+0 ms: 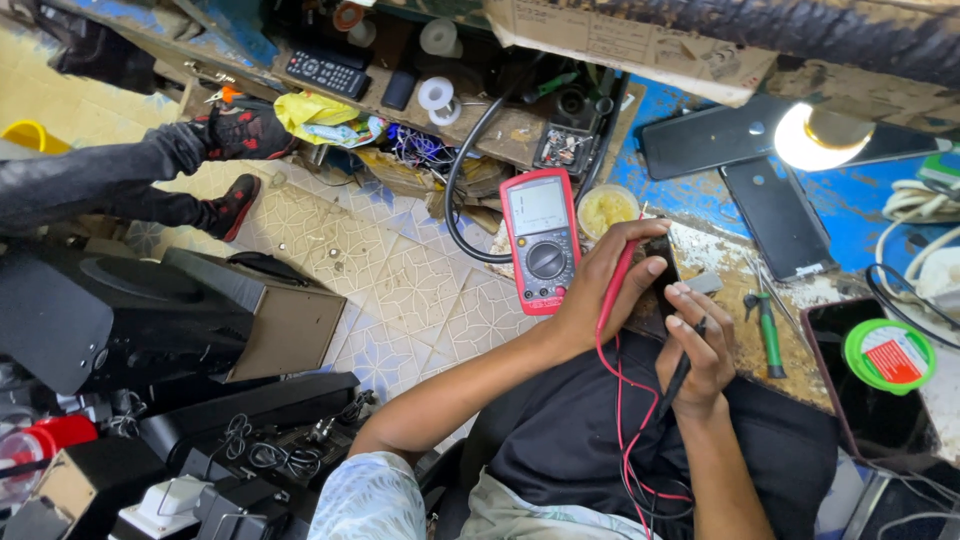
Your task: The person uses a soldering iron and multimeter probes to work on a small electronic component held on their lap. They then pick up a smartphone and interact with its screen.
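Probing step: left hand (600,290) gripping red probe (612,295), right hand (700,350) pinching black probe (683,370), both tips on dark phone (662,262) at counter (760,345) edge, red multimeter (541,240) at nine o'clock; next likely requiring steady contact.

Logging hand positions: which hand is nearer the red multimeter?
Left. The left hand, holding the red probe, lies right beside the red multimeter; the right hand sits farther right.

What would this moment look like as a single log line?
left hand: red probe on dark phone | right hand: black probe | red multimeter beside | green screwdriver on bench
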